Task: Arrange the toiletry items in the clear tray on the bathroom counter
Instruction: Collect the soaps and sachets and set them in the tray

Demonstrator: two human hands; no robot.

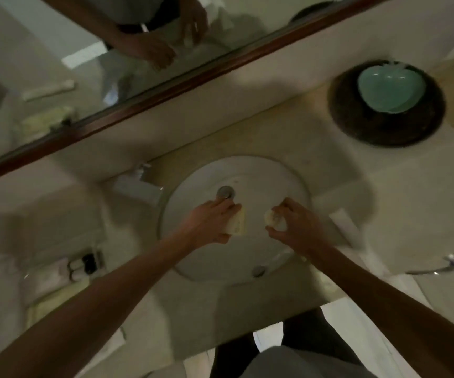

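1. Head view: both hands hover over the round sink basin [288, 175] set in the bathroom counter [315, 137]. The left hand [209, 225] curls round a small pale boxed toiletry [238, 223]; the right hand [294, 225] pinches a small rounded pale item [273, 219]. The blur hides what either item is.
2. Head view: the clear tray [56, 271] lies at the counter's left end, near the front edge, well apart from the hands. Dark and white small bottles [84, 264] already stand in it.
3. Head view: the tray lies left of both hands, so the left hand is nearer. Its long axis seems to run along the counter's front edge, though the blur leaves that uncertain. The next move is probably a leftward carry, with the boxed item going first.
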